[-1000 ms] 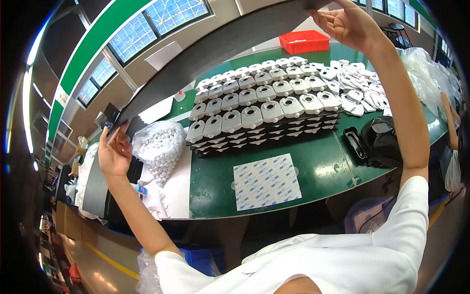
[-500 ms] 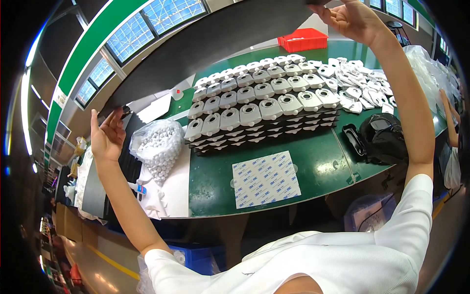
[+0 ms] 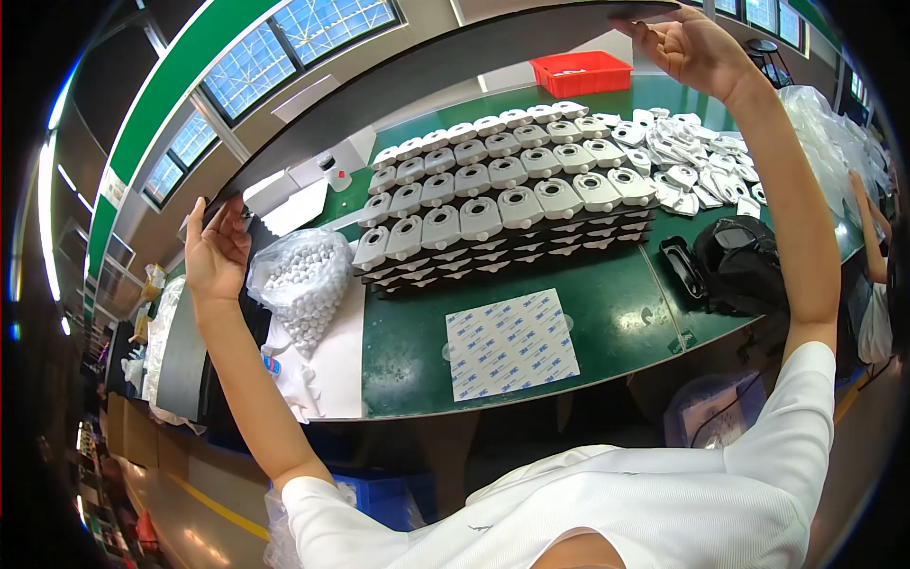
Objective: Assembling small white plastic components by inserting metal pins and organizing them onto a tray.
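A long, dark board [image 3: 427, 62] is held up by both my hands, bowed and tilted, its left end lower than its right. At its left end my left hand [image 3: 216, 254] grips the edge, thumb apart from the bent fingers. My right hand [image 3: 690, 52] pinches the raised right end between fingers and thumb. Below the board stands a stack of black trays [image 3: 521, 248] on the table. Rows of light grey plastic housings [image 3: 479, 220], each with a round hole, lie on the top tray. Part of the far rows sits close beneath the board.
Before the stack, a white sheet with blue print [image 3: 512, 346] lies on the green table [image 3: 408, 370]. A bag of white balls [image 3: 301, 284] stands left. Loose white parts [image 3: 692, 161], a black bag [image 3: 744, 266] and a red bin [image 3: 583, 73] are rightward and behind. Another person's arm [image 3: 867, 223] shows far right.
The board has turned more edge-on and its lower edge has risen, uncovering more behind the stack. My left hand has shifted slightly right and down; my right hand slightly down.
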`<state>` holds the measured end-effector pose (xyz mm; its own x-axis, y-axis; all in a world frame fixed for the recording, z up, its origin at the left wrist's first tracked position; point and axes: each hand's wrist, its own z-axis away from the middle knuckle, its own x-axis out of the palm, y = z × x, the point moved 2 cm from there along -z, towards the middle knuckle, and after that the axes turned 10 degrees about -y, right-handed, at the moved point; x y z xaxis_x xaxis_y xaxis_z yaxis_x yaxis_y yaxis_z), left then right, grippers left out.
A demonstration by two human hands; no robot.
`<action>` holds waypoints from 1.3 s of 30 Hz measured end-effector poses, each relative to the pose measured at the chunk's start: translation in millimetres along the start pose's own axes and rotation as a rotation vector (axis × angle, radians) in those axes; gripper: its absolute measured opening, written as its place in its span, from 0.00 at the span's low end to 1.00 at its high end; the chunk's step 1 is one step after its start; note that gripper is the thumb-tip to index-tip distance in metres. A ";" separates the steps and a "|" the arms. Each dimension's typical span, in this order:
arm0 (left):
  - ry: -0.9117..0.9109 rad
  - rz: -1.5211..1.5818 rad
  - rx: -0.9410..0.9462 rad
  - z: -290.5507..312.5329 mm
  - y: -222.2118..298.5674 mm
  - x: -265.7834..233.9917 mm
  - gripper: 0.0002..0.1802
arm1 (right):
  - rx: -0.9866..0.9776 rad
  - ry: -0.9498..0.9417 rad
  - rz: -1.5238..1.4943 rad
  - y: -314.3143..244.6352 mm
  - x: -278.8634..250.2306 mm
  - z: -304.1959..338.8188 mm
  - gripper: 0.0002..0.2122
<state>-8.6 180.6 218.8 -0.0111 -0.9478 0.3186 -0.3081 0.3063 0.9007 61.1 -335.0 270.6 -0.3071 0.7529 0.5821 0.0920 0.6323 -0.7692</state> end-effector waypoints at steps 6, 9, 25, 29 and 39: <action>0.062 0.154 0.039 11.7 -5.8 -8.3 0.15 | 0.036 -0.152 0.580 3.7 -45.8 -17.4 0.17; 0.047 0.079 0.076 22.6 -23.8 -22.6 0.18 | 0.006 -0.359 0.637 13.5 -53.5 -10.7 0.21; 0.097 -0.119 0.385 126.5 -24.3 -30.0 0.16 | 0.084 -0.507 0.513 109.7 -17.7 -48.4 0.23; 0.658 -0.401 0.590 187.8 8.3 -57.7 0.19 | -0.052 -0.560 0.676 125.1 17.1 -65.0 0.23; 0.935 -0.210 0.894 450.2 97.6 -85.4 0.27 | -0.116 -0.727 0.886 182.5 85.9 -42.9 0.22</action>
<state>-466.0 251.7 146.5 0.6632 -0.4400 0.6055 -0.7474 -0.3455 0.5675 92.1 -147.1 191.5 -0.5612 0.6819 -0.4691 0.6235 -0.0246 -0.7815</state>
